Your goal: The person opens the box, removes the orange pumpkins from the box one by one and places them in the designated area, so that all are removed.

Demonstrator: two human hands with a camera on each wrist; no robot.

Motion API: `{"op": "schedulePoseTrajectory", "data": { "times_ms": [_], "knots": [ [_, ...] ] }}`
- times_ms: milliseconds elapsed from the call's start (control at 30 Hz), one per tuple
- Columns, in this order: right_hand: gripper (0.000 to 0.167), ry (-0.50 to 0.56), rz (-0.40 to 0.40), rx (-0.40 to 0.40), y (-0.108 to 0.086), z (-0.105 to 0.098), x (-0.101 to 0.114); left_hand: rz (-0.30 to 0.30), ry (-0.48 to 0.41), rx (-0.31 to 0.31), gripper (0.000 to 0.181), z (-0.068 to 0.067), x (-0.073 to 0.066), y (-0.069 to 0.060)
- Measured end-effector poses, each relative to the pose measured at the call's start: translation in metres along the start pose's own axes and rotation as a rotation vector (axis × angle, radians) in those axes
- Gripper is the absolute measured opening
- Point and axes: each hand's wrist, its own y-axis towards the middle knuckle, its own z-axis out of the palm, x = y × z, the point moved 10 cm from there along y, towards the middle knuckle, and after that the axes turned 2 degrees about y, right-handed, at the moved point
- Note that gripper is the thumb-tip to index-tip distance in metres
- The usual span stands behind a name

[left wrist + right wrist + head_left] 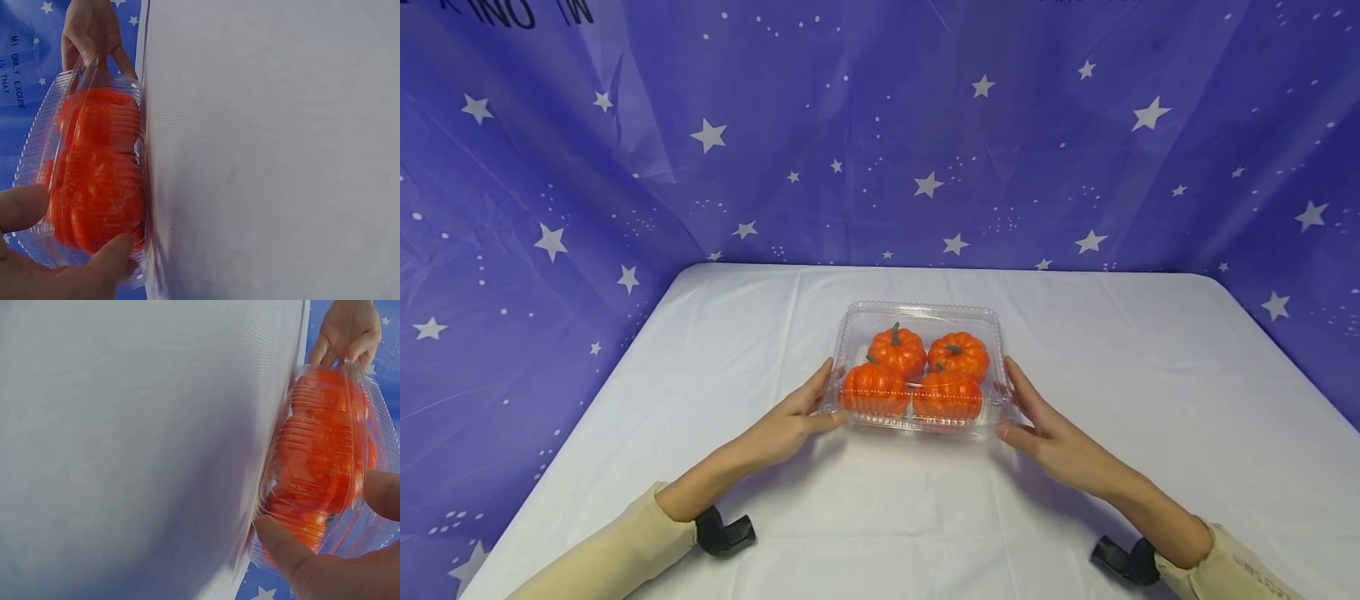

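Observation:
A clear plastic clamshell box with a ribbed rim is near the middle of the table, its lid down. Inside it sit several small orange pumpkins with green stems, two by two. My left hand holds the box's left end, thumb at the near corner and fingers along the side. At the opposite end my right hand holds it the same way. In the left wrist view, the ribbed wall is close to the tabletop; whether it touches, I cannot tell.
A white cloth covers the table. Behind and at both sides hangs a blue curtain with white stars. Dark straps with black mounts are at both wrists, by the beige sleeves.

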Motion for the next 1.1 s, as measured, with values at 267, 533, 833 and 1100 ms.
{"op": "schedulePoseTrajectory", "data": {
  "times_ms": [267, 533, 833, 1100],
  "knots": [
    [0.084, 0.001, 0.016, 0.003, 0.0001, -0.0011, -0.0006, 0.02, -0.067, 0.024, 0.081, 0.0008, 0.0, -0.0016],
    [0.084, 0.01, 0.022, 0.013, 0.0009, -0.0013, -0.0018, 0.034, -0.086, 0.03, 0.079, 0.0001, 0.0002, -0.0016],
    [0.083, 0.019, 0.028, 0.023, 0.0009, -0.0008, -0.0031, 0.041, -0.053, -0.005, 0.078, -0.0028, 0.0008, -0.0021],
    [0.086, 0.074, 0.046, 0.018, 0.0013, -0.0007, -0.0049, 0.045, -0.051, -0.02, 0.079, -0.0025, -0.0007, -0.0022]
  ]
}}
